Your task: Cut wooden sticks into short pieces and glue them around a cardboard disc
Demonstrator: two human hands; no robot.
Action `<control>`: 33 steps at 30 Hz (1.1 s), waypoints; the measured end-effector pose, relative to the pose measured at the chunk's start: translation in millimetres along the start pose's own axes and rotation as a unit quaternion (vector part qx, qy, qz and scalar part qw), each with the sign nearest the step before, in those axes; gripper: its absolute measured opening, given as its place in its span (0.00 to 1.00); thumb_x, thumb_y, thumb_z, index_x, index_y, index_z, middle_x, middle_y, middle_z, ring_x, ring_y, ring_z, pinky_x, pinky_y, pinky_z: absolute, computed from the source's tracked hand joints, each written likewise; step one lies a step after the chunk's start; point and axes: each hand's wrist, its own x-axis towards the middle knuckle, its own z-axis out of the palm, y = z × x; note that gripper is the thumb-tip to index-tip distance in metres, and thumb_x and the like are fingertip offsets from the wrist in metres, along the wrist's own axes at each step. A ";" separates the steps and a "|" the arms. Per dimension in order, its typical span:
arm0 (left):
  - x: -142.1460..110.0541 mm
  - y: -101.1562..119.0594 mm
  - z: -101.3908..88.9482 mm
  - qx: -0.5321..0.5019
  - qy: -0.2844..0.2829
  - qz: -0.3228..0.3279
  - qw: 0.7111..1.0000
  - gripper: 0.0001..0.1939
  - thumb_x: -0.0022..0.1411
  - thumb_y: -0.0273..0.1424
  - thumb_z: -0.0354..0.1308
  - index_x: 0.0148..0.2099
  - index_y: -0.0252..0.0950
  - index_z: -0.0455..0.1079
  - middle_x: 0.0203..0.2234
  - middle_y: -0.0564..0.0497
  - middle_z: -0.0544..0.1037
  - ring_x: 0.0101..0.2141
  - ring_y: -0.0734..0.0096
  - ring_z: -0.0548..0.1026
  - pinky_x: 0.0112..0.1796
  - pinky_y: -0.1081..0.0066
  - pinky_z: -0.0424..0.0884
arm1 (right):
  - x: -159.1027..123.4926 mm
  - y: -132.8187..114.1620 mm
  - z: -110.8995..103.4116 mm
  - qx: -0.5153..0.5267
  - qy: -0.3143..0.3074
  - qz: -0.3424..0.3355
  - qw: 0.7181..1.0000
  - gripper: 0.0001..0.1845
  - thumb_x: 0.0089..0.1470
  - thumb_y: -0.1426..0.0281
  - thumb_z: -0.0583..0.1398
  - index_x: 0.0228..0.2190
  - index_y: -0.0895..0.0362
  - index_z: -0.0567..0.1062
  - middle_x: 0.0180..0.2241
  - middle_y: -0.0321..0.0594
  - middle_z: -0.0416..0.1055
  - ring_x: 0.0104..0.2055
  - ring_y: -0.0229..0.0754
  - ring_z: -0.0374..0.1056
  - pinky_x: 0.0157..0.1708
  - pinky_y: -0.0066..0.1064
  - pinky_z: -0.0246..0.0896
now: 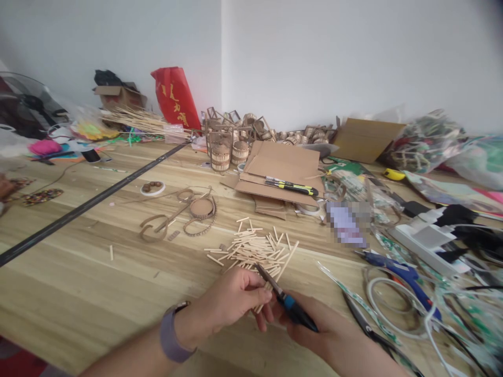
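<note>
My left hand [236, 296], with a watch on its wrist, pinches a few thin wooden sticks [290, 262] between thumb and fingers. Wrapped round the blue-and-black handle of a pair of shears [295, 310] is my right hand [334, 330]. The dark blades lie across the held sticks, close to the left fingertips; whether they are parted I cannot make out. Just beyond both hands, a loose pile of short cut sticks [253, 246] is spread on the wooden table [78, 293].
Cardboard sheets [283, 162] bear box cutters [293, 186]. Small stick-sided baskets [220, 157] stand behind. Strip rings [202, 208] lie left of centre, near a dark metal bar [98, 198]. A blue glue gun [404, 275], cables and a power strip [430, 243] crowd the right.
</note>
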 end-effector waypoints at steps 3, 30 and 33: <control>0.4 -0.4 -0.4 0.003 -0.003 -0.002 1.000 0.22 0.50 0.47 0.62 0.28 0.30 0.70 0.19 0.51 0.73 0.18 0.77 0.70 0.21 0.76 0.66 | 0.3 -0.4 -0.3 -0.004 0.002 -0.004 1.000 0.13 0.50 0.70 0.55 0.39 0.55 0.74 0.39 0.40 0.73 0.42 0.45 0.66 0.44 0.33 0.60; 2.3 0.2 -3.7 0.065 0.014 0.001 0.998 0.17 0.53 0.43 0.58 0.28 0.32 0.68 0.19 0.53 0.72 0.17 0.78 0.67 0.20 0.77 0.62 | 10.7 4.7 19.6 -0.081 0.098 -0.005 0.992 0.12 0.50 0.74 0.52 0.33 0.55 0.74 0.35 0.40 0.76 0.37 0.43 0.69 0.39 0.30 0.60; 1.9 -1.9 -6.0 0.089 0.017 0.006 0.996 0.16 0.55 0.42 0.57 0.30 0.32 0.68 0.20 0.53 0.73 0.18 0.78 0.68 0.21 0.77 0.63 | 12.4 1.1 18.7 -0.066 0.093 -0.015 0.993 0.12 0.51 0.73 0.52 0.32 0.55 0.74 0.33 0.39 0.75 0.36 0.43 0.68 0.39 0.30 0.59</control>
